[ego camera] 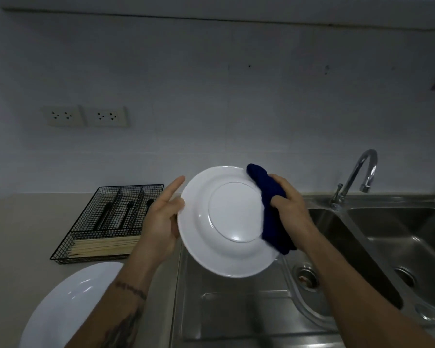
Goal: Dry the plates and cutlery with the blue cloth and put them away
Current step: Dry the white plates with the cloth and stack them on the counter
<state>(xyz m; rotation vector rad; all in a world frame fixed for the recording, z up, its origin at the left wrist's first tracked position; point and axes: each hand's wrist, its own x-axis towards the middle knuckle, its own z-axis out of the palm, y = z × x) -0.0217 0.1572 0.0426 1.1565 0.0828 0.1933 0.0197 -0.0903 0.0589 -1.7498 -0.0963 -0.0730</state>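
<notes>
1. Over the steel sink's drainboard [236, 310], my left hand [161, 222] grips the round white plate [226, 222] by its rim
2. My right hand [290, 204] clutches the dark blue cloth [271, 197] against the plate's right edge

We saw a steel double sink [377, 249] with a curved tap [359, 172] behind it, two wall sockets [86, 116] on the tiled wall [211, 96], and a beige counter [30, 222].

- Single head-worn view, wide-angle, facing forward and down.
- Close range over the surface [30, 222] and sink [236, 310]; back wall [211, 96] fills the upper frame.
</notes>
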